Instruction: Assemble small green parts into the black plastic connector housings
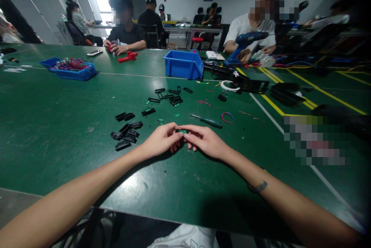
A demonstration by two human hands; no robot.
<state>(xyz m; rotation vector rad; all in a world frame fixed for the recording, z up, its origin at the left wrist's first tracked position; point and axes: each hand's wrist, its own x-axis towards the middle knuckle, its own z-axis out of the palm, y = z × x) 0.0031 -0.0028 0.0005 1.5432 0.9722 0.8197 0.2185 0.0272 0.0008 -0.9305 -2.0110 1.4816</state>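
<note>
A small green circuit board (183,132), with a dark edge that looks like black plastic, sits between my fingertips. My left hand (161,139) is closed on its left side, thumb on top. From the right, my right hand (206,140) pinches the same piece. Fingers cover most of it, so I cannot tell how board and black part fit together. Left of my hands lie several black plastic housings (127,136). Beyond them are thin black rectangular frames (174,99) and loose green boards (177,115). A green-handled screwdriver (213,122) rests just past my right hand.
A blue bin (183,66) stands ahead; a blue tray (87,73) of coloured wires is at far left. Wire pieces (227,117) and a white ring (230,86) lie to the right. Across the table, one person handles red parts; another sits by a blue power drill (246,43).
</note>
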